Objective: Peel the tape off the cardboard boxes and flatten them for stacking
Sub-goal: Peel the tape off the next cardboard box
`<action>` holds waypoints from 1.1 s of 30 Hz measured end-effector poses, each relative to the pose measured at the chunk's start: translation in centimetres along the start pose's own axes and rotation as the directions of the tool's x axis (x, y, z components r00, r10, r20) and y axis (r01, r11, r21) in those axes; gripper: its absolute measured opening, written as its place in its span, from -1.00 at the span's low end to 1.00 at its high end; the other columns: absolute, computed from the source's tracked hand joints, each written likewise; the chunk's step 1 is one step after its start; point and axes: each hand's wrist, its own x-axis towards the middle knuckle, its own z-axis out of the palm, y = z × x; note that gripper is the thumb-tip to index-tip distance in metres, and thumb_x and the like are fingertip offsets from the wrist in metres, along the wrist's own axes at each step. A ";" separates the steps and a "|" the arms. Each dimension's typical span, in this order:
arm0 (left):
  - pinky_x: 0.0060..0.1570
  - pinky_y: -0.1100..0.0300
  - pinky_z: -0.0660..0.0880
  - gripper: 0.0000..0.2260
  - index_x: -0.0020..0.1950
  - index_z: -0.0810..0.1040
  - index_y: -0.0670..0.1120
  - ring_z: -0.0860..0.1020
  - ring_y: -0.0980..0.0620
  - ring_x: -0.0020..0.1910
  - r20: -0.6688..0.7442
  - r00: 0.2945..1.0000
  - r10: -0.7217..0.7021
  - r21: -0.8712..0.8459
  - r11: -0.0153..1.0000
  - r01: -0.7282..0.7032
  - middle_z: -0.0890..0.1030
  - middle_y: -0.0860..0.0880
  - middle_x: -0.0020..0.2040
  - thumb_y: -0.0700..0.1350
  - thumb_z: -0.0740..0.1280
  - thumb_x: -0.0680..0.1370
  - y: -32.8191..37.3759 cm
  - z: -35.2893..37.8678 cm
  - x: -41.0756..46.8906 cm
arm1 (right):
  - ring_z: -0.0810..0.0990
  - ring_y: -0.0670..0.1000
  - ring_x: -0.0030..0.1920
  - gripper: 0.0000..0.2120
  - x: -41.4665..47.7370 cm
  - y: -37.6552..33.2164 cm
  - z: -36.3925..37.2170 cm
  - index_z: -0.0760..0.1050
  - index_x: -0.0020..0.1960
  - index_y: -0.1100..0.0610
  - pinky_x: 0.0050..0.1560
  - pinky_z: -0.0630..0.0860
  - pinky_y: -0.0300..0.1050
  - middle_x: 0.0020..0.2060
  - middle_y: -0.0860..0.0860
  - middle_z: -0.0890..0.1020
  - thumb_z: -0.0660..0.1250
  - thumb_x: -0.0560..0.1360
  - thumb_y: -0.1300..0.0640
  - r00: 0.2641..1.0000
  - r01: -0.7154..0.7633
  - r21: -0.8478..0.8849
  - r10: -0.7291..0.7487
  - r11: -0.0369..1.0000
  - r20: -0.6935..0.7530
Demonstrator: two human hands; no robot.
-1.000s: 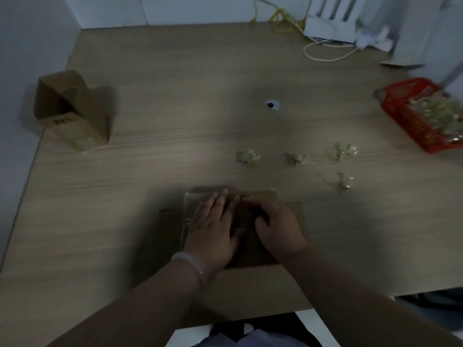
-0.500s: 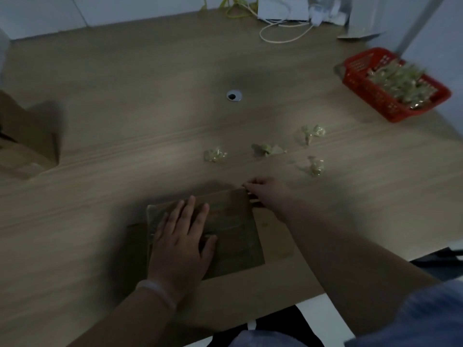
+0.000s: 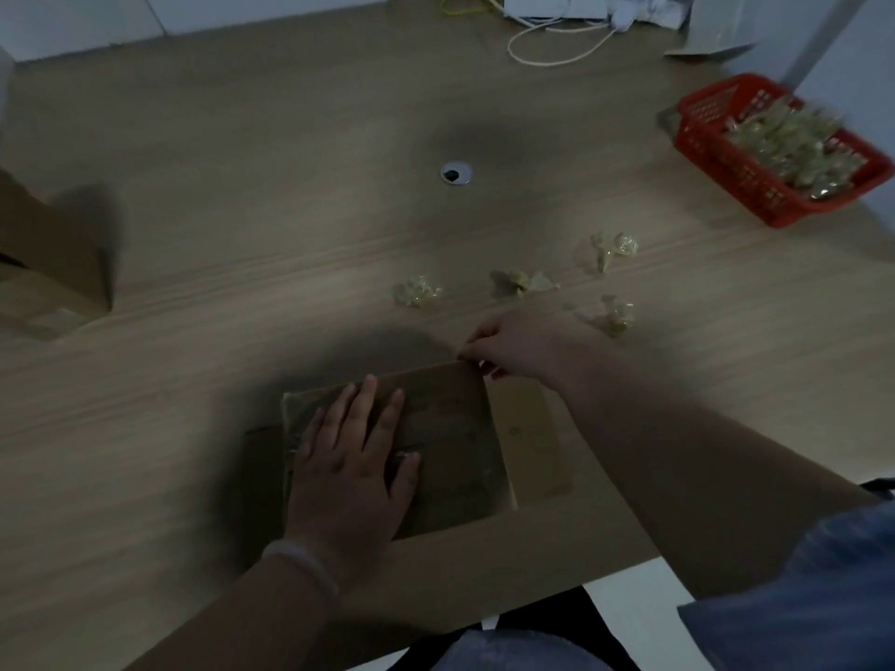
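Note:
A flattened cardboard box lies on the wooden table close to the near edge, its side flaps spread left and right. My left hand rests flat on the box's left half, fingers spread. My right hand is at the box's far right corner, fingertips pinched together there; whether they hold tape is too dim to tell. A second cardboard box, still standing, is at the left edge of the view.
Several crumpled balls of peeled tape lie beyond the flat box. A red basket full of tape wads sits far right. A cable hole is mid-table; a white cable and devices are at the back.
My right hand left the middle of the box and moved to its far right corner. My left hand stayed flat on the box. The view swung right and down.

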 end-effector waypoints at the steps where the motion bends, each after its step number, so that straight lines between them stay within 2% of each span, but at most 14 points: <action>1: 0.42 -0.09 0.20 -0.45 0.47 0.32 0.00 0.26 -0.10 0.46 0.002 1.000 0.002 0.002 1.000 -0.002 0.27 -0.09 0.50 0.18 0.04 0.53 -0.1 0.1 0.0 | 0.61 -0.03 -0.24 -0.92 0.1 -0.1 0.0 0.59 -0.15 0.11 -0.07 0.61 -0.10 -0.22 0.07 0.64 0.39 0.50 0.12 1.000 -0.025 0.033 0.024 0.999 0.015; 8: 0.43 -0.07 0.17 -0.45 0.47 0.32 0.01 0.24 -0.08 0.47 -0.023 1.000 -0.006 0.000 1.000 0.006 0.27 -0.08 0.50 0.18 0.05 0.53 -0.1 0.5 0.0 | 0.58 -0.01 -0.25 -0.85 0.2 0.1 -0.5 0.53 -0.21 0.17 -0.01 0.60 -0.07 -0.27 0.10 0.59 0.36 0.53 0.19 0.994 -0.056 0.159 0.040 0.986 0.099; 13: 0.41 -0.06 0.15 -0.45 0.47 0.33 0.01 0.26 -0.08 0.46 -0.027 1.000 0.000 -0.009 1.000 -0.001 0.28 -0.08 0.49 0.18 0.07 0.52 -0.2 0.5 0.1 | 0.58 0.06 -0.11 -0.89 0.1 0.7 -0.3 0.53 -0.06 0.24 0.15 0.57 0.07 -0.14 0.17 0.59 0.29 0.57 0.20 0.990 -0.053 0.285 0.014 0.957 0.138; 17: 0.43 -0.04 0.14 -0.45 0.47 0.32 0.03 0.24 -0.06 0.47 -0.024 1.000 -0.006 -0.019 1.000 0.006 0.26 -0.05 0.50 0.19 0.06 0.52 -0.2 0.4 0.1 | 0.59 0.07 -0.09 -0.83 0.2 1.3 -0.7 0.56 0.09 0.27 0.16 0.55 0.06 -0.12 0.15 0.61 0.22 0.60 0.25 0.984 -0.037 0.265 -0.010 0.964 0.177; 20: 0.43 -0.05 0.16 -0.46 0.47 0.33 0.02 0.24 -0.05 0.47 -0.029 1.000 -0.002 -0.035 0.999 0.001 0.26 -0.04 0.50 0.19 0.07 0.53 -0.3 0.3 0.0 | 0.60 0.06 -0.11 -0.88 0.2 1.6 -0.9 0.55 0.03 0.25 0.17 0.56 0.05 -0.12 0.18 0.60 0.25 0.58 0.26 0.981 -0.027 0.225 -0.017 0.974 0.195; 24: 0.43 -0.06 0.18 -0.45 0.48 0.29 0.03 0.22 -0.04 0.49 -0.024 1.000 -0.011 -0.035 0.999 0.010 0.24 -0.03 0.51 0.20 0.04 0.54 -0.4 0.5 0.0 | 0.59 0.02 -0.20 -0.89 0.2 1.7 -0.9 0.50 -0.12 0.14 0.15 0.54 0.09 -0.21 0.11 0.59 0.27 0.57 0.26 0.983 -0.001 0.243 -0.044 0.970 0.177; 29: 0.41 -0.09 0.22 -0.46 0.48 0.31 0.02 0.23 -0.04 0.48 -0.029 1.000 0.001 -0.014 1.000 -0.002 0.24 -0.04 0.51 0.19 0.06 0.54 -0.4 0.8 0.1 | 0.58 0.01 -0.18 -0.86 0.0 1.9 -0.9 0.55 -0.04 0.05 0.07 0.51 0.04 -0.14 0.10 0.61 0.22 0.61 0.18 0.970 -0.021 0.210 -0.031 0.978 0.242; 33: 0.40 -0.10 0.22 -0.47 0.48 0.31 0.02 0.23 -0.04 0.48 -0.036 0.999 0.003 -0.011 1.000 -0.003 0.24 -0.03 0.51 0.19 0.06 0.54 -0.5 1.0 0.1 | 0.57 -0.01 -0.23 -0.87 0.3 1.8 -1.2 0.50 -0.11 0.05 -0.09 0.49 -0.06 -0.20 0.07 0.57 0.24 0.60 0.18 0.959 -0.067 0.257 -0.009 0.964 0.284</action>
